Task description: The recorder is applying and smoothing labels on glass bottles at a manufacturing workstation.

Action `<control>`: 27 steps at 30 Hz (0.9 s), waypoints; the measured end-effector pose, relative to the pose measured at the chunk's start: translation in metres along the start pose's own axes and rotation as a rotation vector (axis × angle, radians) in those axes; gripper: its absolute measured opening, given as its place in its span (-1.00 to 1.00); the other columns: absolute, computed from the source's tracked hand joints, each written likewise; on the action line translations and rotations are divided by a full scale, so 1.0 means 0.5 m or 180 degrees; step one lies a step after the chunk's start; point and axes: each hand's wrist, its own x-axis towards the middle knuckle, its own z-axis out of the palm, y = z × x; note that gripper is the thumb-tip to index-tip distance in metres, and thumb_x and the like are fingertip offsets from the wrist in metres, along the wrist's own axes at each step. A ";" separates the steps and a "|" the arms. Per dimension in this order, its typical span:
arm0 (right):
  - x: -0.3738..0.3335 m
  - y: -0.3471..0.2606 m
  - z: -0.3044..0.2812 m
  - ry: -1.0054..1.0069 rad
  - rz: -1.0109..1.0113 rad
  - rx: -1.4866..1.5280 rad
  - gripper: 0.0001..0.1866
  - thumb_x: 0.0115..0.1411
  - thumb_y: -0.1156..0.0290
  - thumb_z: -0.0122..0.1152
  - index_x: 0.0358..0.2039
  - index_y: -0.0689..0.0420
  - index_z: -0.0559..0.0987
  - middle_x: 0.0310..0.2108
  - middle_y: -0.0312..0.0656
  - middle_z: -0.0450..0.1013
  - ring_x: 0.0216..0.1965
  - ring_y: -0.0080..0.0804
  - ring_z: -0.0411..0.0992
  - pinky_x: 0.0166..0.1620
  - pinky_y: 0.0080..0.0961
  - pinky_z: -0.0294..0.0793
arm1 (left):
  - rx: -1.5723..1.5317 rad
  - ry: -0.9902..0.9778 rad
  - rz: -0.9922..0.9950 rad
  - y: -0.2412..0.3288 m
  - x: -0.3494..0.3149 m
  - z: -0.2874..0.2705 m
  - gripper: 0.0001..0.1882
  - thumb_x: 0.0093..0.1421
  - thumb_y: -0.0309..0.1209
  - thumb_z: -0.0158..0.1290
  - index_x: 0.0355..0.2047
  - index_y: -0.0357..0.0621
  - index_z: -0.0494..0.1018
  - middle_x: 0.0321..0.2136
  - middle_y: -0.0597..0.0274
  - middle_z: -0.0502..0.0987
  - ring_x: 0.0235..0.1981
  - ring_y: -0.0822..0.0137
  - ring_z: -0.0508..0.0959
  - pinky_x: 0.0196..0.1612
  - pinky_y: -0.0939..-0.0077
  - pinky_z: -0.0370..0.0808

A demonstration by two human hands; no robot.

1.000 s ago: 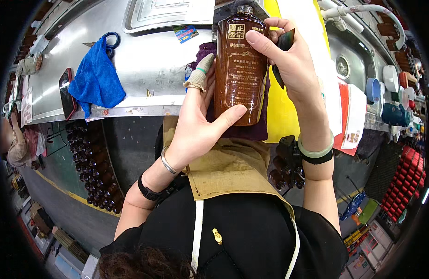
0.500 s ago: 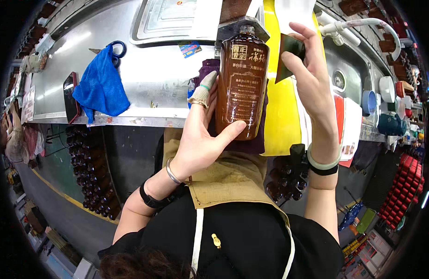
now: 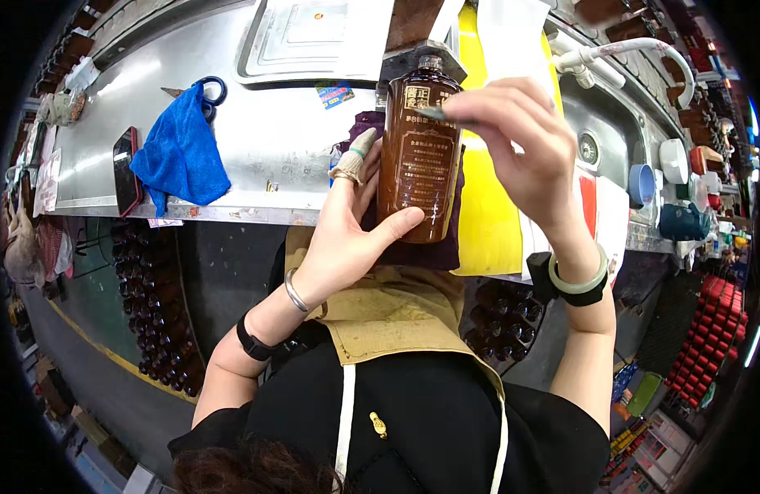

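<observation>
While the left hand (image 3: 343,247) grasped the glossy, translucent brown bottle (image 3: 421,177) printed in gold, the right hand (image 3: 524,152) pinched a thin dark piece (image 3: 434,114) over its upper front.

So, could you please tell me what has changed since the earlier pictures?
The right hand, holding a thin, flat, dark piece, swung right, away from the shiny brown bottle, then back left over its upper front. The left hand still holds the bottle; the crumpled blue cloth stayed put.
</observation>
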 end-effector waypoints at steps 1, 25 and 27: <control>-0.039 -0.006 0.009 -0.0057 -0.0124 0.0083 -0.75 0.03 0.68 0.37 -0.26 0.12 0.76 -0.20 -0.29 0.70 -0.22 -0.31 0.57 -0.13 -0.37 0.59 | -0.0422 0.0040 -0.0046 0.001 0.002 -0.005 0.00 0.31 -0.46 0.28 0.53 -0.34 -0.17 0.50 -0.18 0.03 0.54 0.06 0.06 0.55 0.10 0.03; 0.117 0.023 0.034 -0.0192 -0.0728 -0.1575 -0.87 0.11 0.37 0.25 -0.28 -0.03 0.60 -0.33 -0.41 0.46 -0.23 -0.37 0.45 -0.11 -0.41 0.35 | 0.1854 0.0751 0.1540 0.031 0.106 -0.125 0.14 0.38 0.47 -0.69 0.43 -0.29 0.28 0.50 -0.11 0.14 0.48 -0.05 0.15 0.49 0.13 0.05; 0.051 0.001 0.042 -0.0184 -0.0967 -0.1021 -0.80 0.11 0.35 0.22 -0.21 -0.09 0.60 -0.34 -0.44 0.42 -0.28 -0.43 0.37 -0.11 -0.42 0.33 | 0.1878 0.0770 0.1395 0.030 0.085 -0.149 0.15 0.36 0.50 -0.72 0.42 -0.24 0.30 0.48 -0.06 0.19 0.47 -0.01 0.18 0.47 0.16 0.08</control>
